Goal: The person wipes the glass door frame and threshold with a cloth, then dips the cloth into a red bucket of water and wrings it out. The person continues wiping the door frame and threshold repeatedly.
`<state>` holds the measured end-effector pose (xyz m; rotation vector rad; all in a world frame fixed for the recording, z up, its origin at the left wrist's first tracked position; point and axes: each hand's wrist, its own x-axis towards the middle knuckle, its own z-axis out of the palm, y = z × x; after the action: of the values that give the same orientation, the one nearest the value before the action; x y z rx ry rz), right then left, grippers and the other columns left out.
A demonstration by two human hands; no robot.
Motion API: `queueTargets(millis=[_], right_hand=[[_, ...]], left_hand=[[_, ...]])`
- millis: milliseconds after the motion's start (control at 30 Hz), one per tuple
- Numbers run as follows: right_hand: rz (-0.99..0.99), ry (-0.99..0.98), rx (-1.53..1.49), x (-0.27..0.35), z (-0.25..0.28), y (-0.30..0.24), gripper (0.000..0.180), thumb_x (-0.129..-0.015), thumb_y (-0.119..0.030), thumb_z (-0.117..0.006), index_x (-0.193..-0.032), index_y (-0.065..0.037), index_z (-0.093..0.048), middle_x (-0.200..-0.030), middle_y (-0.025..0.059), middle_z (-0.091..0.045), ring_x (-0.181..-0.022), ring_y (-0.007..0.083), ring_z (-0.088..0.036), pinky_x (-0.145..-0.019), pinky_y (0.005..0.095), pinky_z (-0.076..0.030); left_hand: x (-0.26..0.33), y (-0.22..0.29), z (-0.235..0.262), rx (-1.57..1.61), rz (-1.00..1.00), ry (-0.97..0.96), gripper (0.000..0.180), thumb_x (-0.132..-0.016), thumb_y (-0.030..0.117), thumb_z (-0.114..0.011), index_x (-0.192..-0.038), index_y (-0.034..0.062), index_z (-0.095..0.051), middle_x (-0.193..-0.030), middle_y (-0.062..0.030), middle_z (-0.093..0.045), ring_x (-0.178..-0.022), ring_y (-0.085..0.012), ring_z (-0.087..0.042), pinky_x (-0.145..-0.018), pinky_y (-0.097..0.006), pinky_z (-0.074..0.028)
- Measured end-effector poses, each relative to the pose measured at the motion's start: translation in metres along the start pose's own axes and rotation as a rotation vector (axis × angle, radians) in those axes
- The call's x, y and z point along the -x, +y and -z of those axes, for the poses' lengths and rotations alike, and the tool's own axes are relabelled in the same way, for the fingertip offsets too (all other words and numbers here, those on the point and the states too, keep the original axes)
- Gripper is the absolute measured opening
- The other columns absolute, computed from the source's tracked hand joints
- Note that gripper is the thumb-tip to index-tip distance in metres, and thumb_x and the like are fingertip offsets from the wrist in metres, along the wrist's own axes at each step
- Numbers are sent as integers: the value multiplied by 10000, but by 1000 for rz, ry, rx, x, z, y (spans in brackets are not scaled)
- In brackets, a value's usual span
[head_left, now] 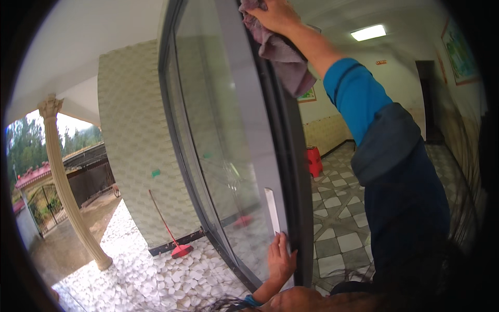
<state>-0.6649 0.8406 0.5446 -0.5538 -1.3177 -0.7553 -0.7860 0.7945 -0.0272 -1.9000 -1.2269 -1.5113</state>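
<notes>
A grey-framed glass sliding door (254, 104) stands partly across the middle, seen along its edge. High on its frame, my right hand (278, 16) is closed round a mauve cleaning cloth (288, 60). The cloth is pressed to the top of the door's edge, with its loose end hanging down on the room side. Low on the same frame, my left hand (281, 262) lies against the metal with fingers stretched upward and thumb apart. Its fingertips touch the lower end of a pale recessed handle (272, 209).
Left of the door, a red broom (182, 251) leans on a patterned wall (130, 135), over a white pebble-patterned floor. A fluted column (65, 166) stands further left. Indoors, a red stool (314, 161) sits on a tiled floor (343, 223); a ceiling light (368, 33) is lit.
</notes>
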Motion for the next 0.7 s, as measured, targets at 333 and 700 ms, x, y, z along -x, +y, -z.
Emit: queueTargets(millis=[333,700], right_hand=[[-86,-226,-87,2,-40,8,735,-777,-604,-612,-1290,-79,-577,-1341,222,-484,-1232,428,-453,-1046,504,-376],[157,14,-204,189,1,0,450,-639,-295,-789,-1003,-44,-702,-1339,203,-488,-1181,412,-451,-957,480,-450]], left_hand=[[8,-7,-18,27,18,83,776,-671,75,-727,-1376,-21,-417,-1289,-250,-493,-1032,-404,-542,-875,-465,-456],[4,4,-9,-2,84,35,762,-729,5,-657,-1418,-49,-336,-1341,-275,-445,-1139,-440,-494,-969,-470,-414]])
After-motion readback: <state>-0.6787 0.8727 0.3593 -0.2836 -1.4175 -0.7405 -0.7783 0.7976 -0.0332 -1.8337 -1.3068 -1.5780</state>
